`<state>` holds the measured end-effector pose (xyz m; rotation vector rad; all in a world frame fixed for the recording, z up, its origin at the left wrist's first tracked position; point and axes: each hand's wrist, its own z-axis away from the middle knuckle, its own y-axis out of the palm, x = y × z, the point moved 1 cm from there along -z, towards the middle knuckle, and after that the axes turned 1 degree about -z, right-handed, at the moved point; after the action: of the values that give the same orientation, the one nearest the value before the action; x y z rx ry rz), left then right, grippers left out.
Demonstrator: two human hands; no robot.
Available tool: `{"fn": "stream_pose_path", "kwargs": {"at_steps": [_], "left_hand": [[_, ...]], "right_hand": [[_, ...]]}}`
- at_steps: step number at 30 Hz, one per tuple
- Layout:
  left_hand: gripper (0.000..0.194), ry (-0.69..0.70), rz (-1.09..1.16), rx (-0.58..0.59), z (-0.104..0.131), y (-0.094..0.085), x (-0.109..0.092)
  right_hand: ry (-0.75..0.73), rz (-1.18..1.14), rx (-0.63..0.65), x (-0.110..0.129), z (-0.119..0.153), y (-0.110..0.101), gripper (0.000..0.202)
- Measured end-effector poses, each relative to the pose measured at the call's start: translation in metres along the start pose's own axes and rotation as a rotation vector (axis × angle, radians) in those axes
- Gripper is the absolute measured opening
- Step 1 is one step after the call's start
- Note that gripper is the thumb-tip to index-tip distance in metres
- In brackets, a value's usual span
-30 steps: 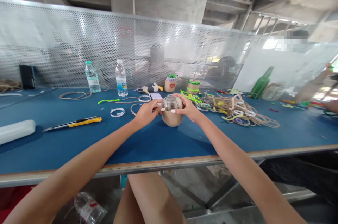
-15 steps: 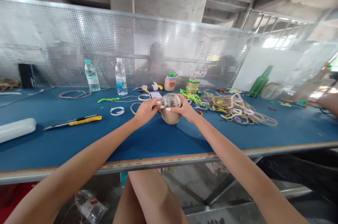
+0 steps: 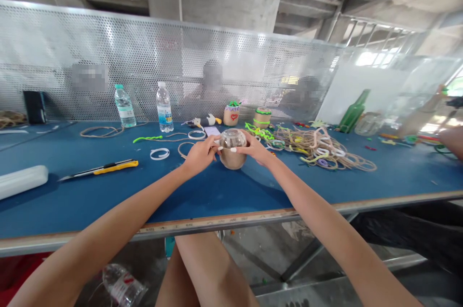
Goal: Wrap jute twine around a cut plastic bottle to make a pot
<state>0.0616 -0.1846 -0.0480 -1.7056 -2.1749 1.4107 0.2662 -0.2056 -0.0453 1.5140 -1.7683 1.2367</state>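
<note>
White case [image 3: 22,180]: laid at the left edge of the blue bench [image 3: 108,196]. Knife [image 3: 99,169], yellow-handled: laid right of the case. Two bottles [image 3: 164,107]: stood near the far edge. Left hand [image 3: 200,155]: grip pinched on the left side of the jar [image 3: 232,148]. Jar: domed, clear above, twine-wound below, held mid-bench between both hands. Right hand [image 3: 255,149]: fingers closed on the jar's right side. Twine heap [image 3: 321,150]: spread right of the jar.
</note>
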Motion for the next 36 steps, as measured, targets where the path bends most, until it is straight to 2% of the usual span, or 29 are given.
{"fn": "stream_pose_path", "kwargs": {"at_steps": [6, 9, 11, 16, 21, 26, 29, 31, 34, 36], "left_hand": [[0.034, -0.042, 0.020, -0.012, 0.000, -0.001, 0.004], [0.031, -0.063, 0.039, -0.022, 0.000, -0.001, 0.007], [0.027, -0.074, 0.057, -0.030, 0.000, -0.002, 0.007], [0.020, -0.095, 0.140, -0.026, -0.001, -0.002, 0.004], [0.027, -0.153, 0.324, 0.016, -0.001, -0.009, -0.007], [0.051, -0.193, 0.519, 0.086, 0.007, -0.028, -0.032], [0.053, -0.226, 0.575, 0.162, 0.018, -0.040, -0.042], [0.057, -0.293, 0.599, 0.233, 0.023, -0.043, -0.044], [0.045, -0.352, 0.569, 0.280, 0.025, -0.038, -0.039], [0.036, -0.358, 0.544, 0.254, 0.022, -0.030, -0.031]], "right_hand": [[-0.001, 0.049, -0.096, 0.000, 0.000, 0.009, 0.073], [0.005, 0.069, -0.143, 0.003, 0.000, 0.014, 0.067], [0.013, 0.060, -0.151, 0.004, 0.000, 0.015, 0.065], [0.028, 0.007, -0.179, 0.006, 0.002, 0.012, 0.077], [0.035, -0.092, -0.135, 0.010, 0.004, 0.012, 0.065], [0.063, -0.202, -0.027, 0.023, 0.010, 0.022, 0.055], [0.127, -0.298, 0.134, 0.027, 0.020, 0.037, 0.050], [0.222, -0.452, 0.256, 0.025, 0.028, 0.046, 0.049], [0.269, -0.476, 0.340, 0.018, 0.031, 0.046, 0.049], [0.224, -0.280, 0.388, 0.014, 0.026, 0.036, 0.050]]}}
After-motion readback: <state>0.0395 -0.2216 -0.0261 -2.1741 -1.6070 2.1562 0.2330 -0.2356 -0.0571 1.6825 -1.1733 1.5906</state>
